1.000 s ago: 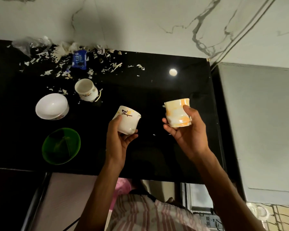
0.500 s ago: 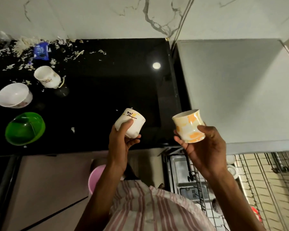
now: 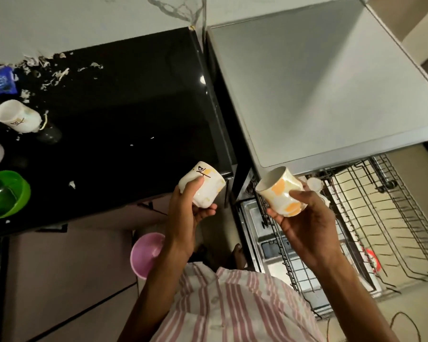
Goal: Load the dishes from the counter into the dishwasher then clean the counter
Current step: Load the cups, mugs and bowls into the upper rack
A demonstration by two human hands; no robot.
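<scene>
Item 1: your left hand (image 3: 188, 213) curled around a white cup with a bird motif (image 3: 203, 187), held above the front edge of the black counter (image 3: 124, 114).
Item 2: your right hand (image 3: 304, 218) gripped an orange-patched cup (image 3: 279, 191), tilted, over the open dishwasher's wire rack (image 3: 381, 218).
Item 3: on the counter's left end stood another white cup (image 3: 17, 119) and a green bowl (image 3: 6, 193), amid scattered scraps (image 3: 57, 76).

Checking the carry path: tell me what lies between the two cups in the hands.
Nothing is held there. In the head view, behind the gap between the left cup and right cup show the counter's right end and the dishwasher's dark edge.
</scene>
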